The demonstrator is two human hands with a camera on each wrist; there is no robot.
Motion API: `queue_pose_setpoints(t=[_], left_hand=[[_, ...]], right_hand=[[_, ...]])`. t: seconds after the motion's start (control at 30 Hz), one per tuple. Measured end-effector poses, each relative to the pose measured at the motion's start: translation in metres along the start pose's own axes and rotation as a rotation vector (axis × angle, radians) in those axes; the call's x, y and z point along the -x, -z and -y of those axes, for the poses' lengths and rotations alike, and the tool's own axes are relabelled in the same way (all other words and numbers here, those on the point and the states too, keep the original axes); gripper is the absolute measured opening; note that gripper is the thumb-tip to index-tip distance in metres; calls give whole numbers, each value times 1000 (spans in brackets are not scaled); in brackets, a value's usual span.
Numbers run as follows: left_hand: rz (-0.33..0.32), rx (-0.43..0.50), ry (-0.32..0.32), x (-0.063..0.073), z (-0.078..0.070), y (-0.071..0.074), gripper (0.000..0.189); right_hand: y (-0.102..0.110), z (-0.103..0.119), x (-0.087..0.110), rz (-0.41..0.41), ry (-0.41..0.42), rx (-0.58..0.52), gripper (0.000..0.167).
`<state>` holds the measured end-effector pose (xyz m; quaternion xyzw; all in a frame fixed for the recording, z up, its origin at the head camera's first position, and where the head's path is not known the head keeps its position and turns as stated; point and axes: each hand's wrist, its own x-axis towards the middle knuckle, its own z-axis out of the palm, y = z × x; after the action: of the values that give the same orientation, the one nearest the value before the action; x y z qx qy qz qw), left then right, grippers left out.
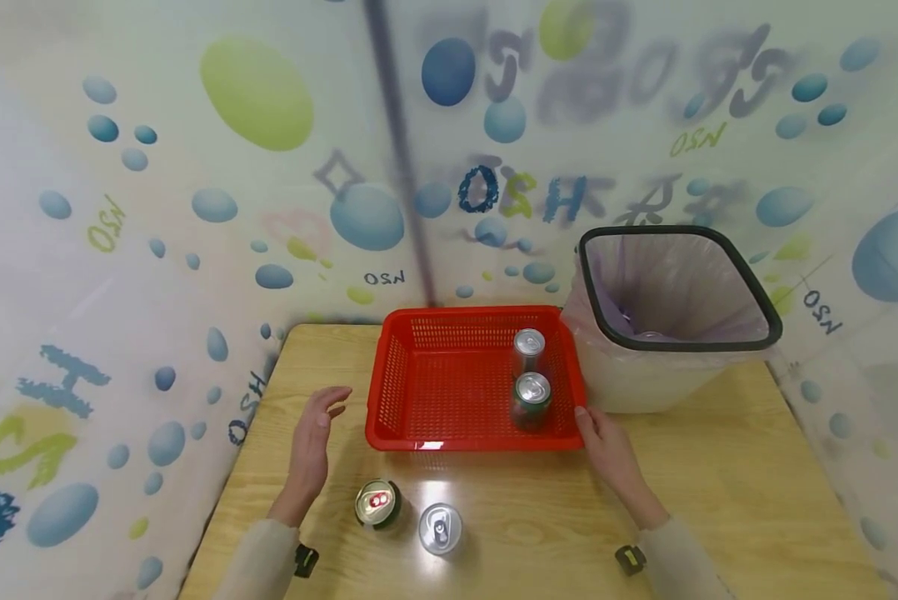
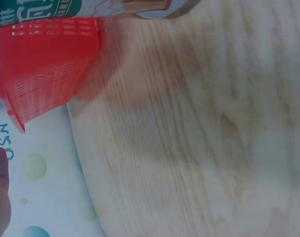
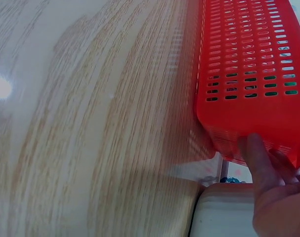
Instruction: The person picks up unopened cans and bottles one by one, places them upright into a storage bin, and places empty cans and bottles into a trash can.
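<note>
Red basket (image 1: 441,392): lay left of and beyond the right fingers, and just right of the left ones, its long axis running left to right.
Right hand (image 1: 606,442): was the nearer, its fingers clamped on the near right corner, thumb at the rim.
Left hand (image 1: 314,437): hung just beside the left end without touching, fingers apart from the thumb, holding nothing.
Cans inside: a back can (image 1: 528,346) and a front can (image 1: 531,393) stood upright at the right end.
Cans outside: a green can (image 1: 377,502) and a silver can (image 1: 441,529) stood before the basket, nearer the left hand.
Bin (image 1: 632,387): stood close by the basket's right end, lined with a bag.
Counter (image 1: 539,500): was pale, shiny wood grain.
Room: a printed sheet (image 1: 269,192) hung behind.
</note>
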<state>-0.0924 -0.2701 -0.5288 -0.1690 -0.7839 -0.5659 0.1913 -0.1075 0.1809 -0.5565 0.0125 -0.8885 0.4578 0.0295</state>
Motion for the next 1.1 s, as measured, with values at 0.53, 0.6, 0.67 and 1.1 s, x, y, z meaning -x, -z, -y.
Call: queue_pose_setpoints(t=[0.53, 0.6, 0.67, 1.1], left_hand=[[24, 84, -183, 60, -18, -13, 51], [32, 55, -184, 66, -18, -15, 56], [43, 26, -184, 72, -18, -17, 60], [158, -19, -206, 96, -10, -29, 84]], right_hand=[[-1, -1, 1, 22, -48, 1, 38], [0, -1, 1, 28, -54, -4, 39], [0, -1, 1, 33, -56, -9, 39], [0, -2, 2, 30, -57, 3, 40]])
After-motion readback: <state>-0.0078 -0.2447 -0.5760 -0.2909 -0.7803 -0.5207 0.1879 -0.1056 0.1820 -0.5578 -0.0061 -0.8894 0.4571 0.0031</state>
